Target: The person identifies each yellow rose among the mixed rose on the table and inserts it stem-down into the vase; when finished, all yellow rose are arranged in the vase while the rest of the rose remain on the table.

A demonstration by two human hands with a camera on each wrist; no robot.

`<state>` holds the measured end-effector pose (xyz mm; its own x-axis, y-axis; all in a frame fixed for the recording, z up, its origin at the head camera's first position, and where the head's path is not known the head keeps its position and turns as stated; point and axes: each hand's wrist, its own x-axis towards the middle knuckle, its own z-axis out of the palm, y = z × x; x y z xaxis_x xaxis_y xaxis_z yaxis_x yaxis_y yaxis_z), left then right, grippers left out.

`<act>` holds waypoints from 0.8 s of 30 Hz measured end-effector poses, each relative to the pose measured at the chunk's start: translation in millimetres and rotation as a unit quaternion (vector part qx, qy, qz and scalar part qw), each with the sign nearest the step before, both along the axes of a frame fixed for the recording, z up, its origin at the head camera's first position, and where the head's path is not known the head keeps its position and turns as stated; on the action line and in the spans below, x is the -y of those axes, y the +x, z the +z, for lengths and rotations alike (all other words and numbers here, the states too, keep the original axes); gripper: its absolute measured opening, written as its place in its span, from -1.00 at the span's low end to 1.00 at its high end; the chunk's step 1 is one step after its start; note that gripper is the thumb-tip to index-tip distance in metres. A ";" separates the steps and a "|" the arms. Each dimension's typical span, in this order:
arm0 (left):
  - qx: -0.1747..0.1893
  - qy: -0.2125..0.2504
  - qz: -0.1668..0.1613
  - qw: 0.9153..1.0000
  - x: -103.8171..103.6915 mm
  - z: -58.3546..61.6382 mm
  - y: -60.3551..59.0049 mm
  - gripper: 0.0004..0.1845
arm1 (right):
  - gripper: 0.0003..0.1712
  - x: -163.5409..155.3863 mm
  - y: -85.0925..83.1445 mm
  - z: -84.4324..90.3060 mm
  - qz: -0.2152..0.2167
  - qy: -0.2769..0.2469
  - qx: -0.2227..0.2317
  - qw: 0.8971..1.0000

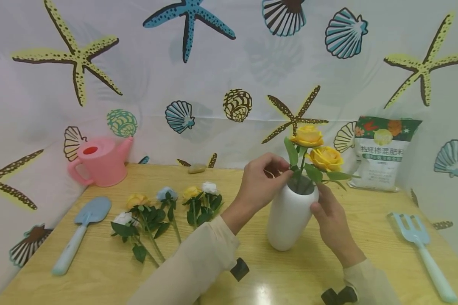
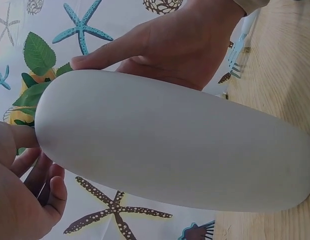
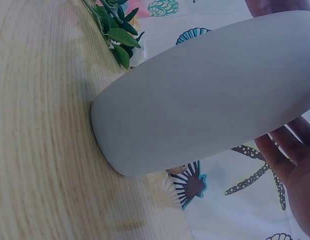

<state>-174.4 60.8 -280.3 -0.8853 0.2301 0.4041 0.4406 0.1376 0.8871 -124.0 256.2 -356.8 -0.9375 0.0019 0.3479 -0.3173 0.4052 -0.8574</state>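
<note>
A tall white vase (image 1: 290, 216) stands tilted on the table, its mouth leaning right. Two yellow roses (image 1: 325, 159) with green leaves rise from it. My left hand (image 1: 261, 180) is at the mouth from the left, finger and thumb pinching at a rose stem by the rim; the tips are partly hidden among leaves. On the other side my right hand (image 1: 332, 222) holds the vase near its top, thumb in front and fingers behind. In the left wrist view, the vase (image 2: 170, 145) lies between both hands. Its base meets the table in the right wrist view.
Loose artificial flowers, including a blue rose (image 1: 167, 194) and a white rose (image 1: 124, 218), lie left of the vase. A blue trowel (image 1: 85, 222), pink watering can (image 1: 104, 165) and small stone (image 1: 196, 168) are farther left. At right are a fertilizer bag (image 1: 381, 156) and hand fork (image 1: 420, 243).
</note>
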 end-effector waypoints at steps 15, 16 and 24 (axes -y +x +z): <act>0.016 0.054 0.055 0.997 72.8 -12.5 5.2 -0.86 | -0.20 0.3 0.8 0.0 -0.001 0.012 -0.004 1.000; 0.024 0.059 0.061 0.996 80.1 -15.1 7.2 -0.86 | -0.20 0.4 1.0 0.1 -0.004 0.015 -0.003 1.000; 0.096 -0.013 0.126 0.987 134.4 -48.3 22.7 -0.85 | -0.20 1.3 1.0 0.7 -0.002 0.017 0.003 1.000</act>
